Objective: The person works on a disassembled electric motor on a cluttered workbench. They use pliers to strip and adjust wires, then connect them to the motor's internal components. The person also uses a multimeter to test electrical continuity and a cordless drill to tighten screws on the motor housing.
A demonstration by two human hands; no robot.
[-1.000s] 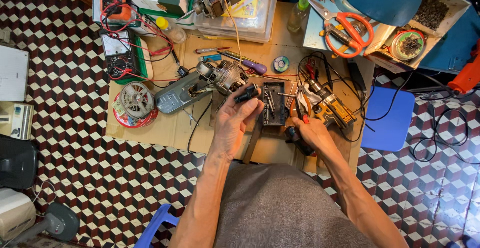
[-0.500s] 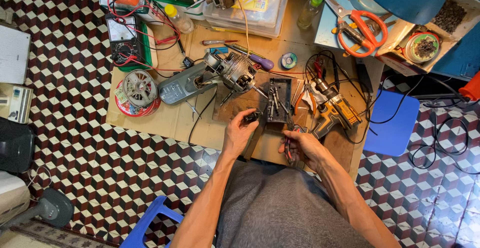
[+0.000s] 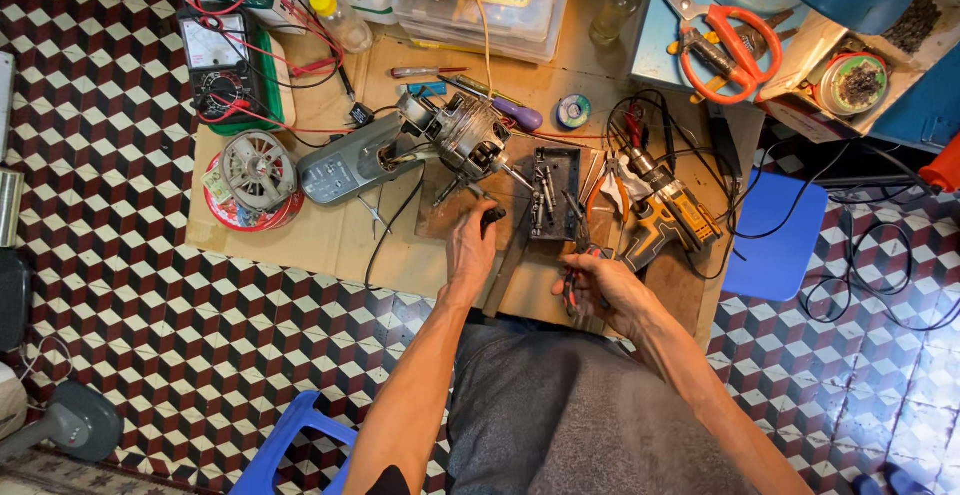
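On the cardboard surface (image 3: 330, 245), seen from the head camera, the left hand (image 3: 470, 245) rests near the front edge. Its fingers are closed on a small black part (image 3: 492, 217), which lies just below the motor (image 3: 462, 135). The right hand (image 3: 600, 285) is to the right, close to the body, and it grips pliers (image 3: 572, 285) with red and black handles, pointing down toward the lap. Between the two hands a dark flat bar (image 3: 510, 270) lies on the surface.

Behind the hands a black tray (image 3: 555, 193) holds small metal pieces. A yellow drill (image 3: 672, 213) lies just to the right of the tray, among black cables. The motor is joined to a grey housing (image 3: 345, 165) on its left side. Further left a round fan part (image 3: 256, 167) sits on a red lid, and a multimeter (image 3: 222, 65) with red wires lies in a green tray. At the far edge are a purple screwdriver (image 3: 505, 107), a solder roll (image 3: 573, 111) and orange scissors (image 3: 725, 40). A blue stool (image 3: 285, 445) stands on the tiled floor (image 3: 110, 285).
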